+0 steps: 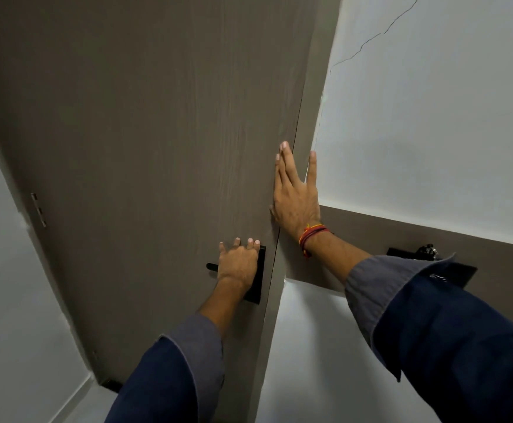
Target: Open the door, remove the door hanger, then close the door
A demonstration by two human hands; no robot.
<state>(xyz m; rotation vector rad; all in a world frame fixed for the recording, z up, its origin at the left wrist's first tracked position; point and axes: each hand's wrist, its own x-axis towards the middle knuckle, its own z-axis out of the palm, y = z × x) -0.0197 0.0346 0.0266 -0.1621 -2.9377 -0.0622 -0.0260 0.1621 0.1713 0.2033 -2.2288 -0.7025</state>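
A grey-brown wood-grain door (pixel 145 141) fills the middle of the head view and sits flush in its frame (pixel 305 123). My left hand (pixel 238 264) is closed over the black lever handle (pixel 212 267) on its black lock plate (pixel 256 288). My right hand (pixel 295 196) lies flat with fingers spread, across the seam between door edge and frame. No door hanger shows on this side of the door.
A white wall (pixel 432 117) with a thin crack lies right of the frame. A second grey-brown door (pixel 401 236) at the right carries a black handle plate (pixel 401 253) with keys. A hinge (pixel 38 209) shows at the left edge. Pale floor lies below.
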